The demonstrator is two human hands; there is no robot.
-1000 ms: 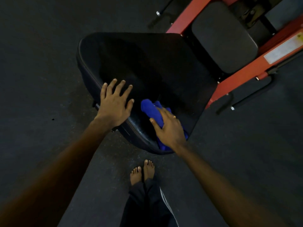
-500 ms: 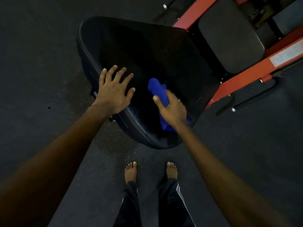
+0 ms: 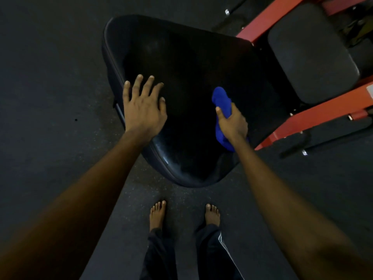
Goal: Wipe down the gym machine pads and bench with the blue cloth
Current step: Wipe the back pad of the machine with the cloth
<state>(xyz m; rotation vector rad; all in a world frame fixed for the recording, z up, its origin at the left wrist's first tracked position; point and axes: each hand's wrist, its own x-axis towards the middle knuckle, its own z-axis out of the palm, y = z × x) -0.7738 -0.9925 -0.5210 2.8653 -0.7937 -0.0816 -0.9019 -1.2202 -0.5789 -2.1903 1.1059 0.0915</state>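
Darkness swallows most of the big black pad [image 3: 191, 63]: its surface reads as one flat shadow, and only the piped rim and a faint sheen at the narrow near end give its outline. The left hand [image 3: 143, 110] lies palm down at the pad's left edge, fingers straight and spread apart. The right hand [image 3: 233, 123] is toward the pad's right side, its fingers curled round the blue cloth [image 3: 221, 99] with the thumb laid along it; the fingertips themselves are hidden behind the hand. The cloth is bunched, one end sticking out past the thumb over the pad, the other hanging out below the wrist and partly covered by the forearm; whether the bunch presses on the pad cannot be told. Beyond the pad's far right corner a smaller grey pad [image 3: 310, 55] sits in a red frame [image 3: 314, 116], both cut off by the top and right edges. Two bare feet [image 3: 157, 212] stand apart on the dark speckled floor [image 3: 50, 77] just short of the pad's near end, below them dark trousers [image 3: 210, 251] with white side stripes, cut by the bottom edge; both forearms blur toward the lower corners
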